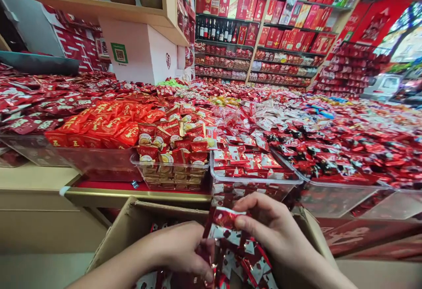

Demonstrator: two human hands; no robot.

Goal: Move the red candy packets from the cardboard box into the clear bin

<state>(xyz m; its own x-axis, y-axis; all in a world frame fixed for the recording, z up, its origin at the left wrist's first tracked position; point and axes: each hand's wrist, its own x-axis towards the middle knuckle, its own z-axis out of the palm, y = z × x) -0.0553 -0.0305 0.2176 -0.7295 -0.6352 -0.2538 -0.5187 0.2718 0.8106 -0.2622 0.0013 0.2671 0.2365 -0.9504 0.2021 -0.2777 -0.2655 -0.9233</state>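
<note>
Over an open cardboard box (114, 229) both of my hands are at work. My right hand (275, 229) pinches a small red-and-white candy packet (226, 218) between thumb and fingers, just above the box's far rim. My left hand (180, 245) reaches in from the left, its fingers curled downward around a red wrapped packet (198, 279) that is partly hidden. Below the hands, loose red-and-white packets (260, 269) lie in the box. Straight ahead stands a clear plastic bin (253, 181) filled with similar packets.
Left of that bin is a clear bin of durian sweets (176, 168), then a bin of bright red packets (99, 124). More packets (346, 152) fill bins to the right. Shelves (231, 12) with bottles and boxes rise behind. A wooden cabinet (171, 7) overhangs the left.
</note>
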